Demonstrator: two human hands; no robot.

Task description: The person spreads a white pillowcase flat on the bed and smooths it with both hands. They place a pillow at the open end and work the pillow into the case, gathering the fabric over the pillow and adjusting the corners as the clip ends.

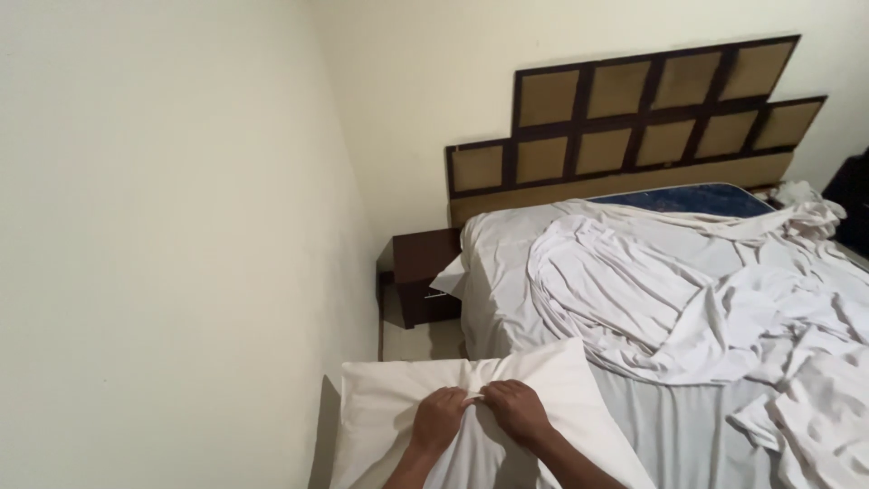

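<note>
**Inspector:** Start nearest the camera. State of the hands?

**Assistant:** Both are closed. The left hand (438, 418) and right hand (518, 409) sit side by side, knuckles nearly touching, each pinching a bunched fold of white fabric at the middle of the pillow (389, 398).

**Inspector:** Position of the pillow?

**Assistant:** Near edge of the scene, at the near left corner of the bed (634, 426), just right of the wall (163, 235). Its far corners stand out square; the near part is hidden under the gathered cloth and the forearms.

**Inspector:** Handling assessment?

**Assistant:** In my judgement light and soft, yielding under the fingers. The cover creases readily and looks smooth, so it may slip over the filling. A pinch of cloth takes only the cover; holding a corner or an edge seam would likely carry the whole thing.

**Inspector:** Beyond it?

**Assistant:** A crumpled white sheet (670, 299) heaped across the bed, more loose linen at the right. Farther left, a dark nightstand (425, 272) against the bed. Farthest, a stepped dark-framed headboard (634, 118) with tan panels, and a strip of blue mattress (697, 197) exposed below it.
</note>
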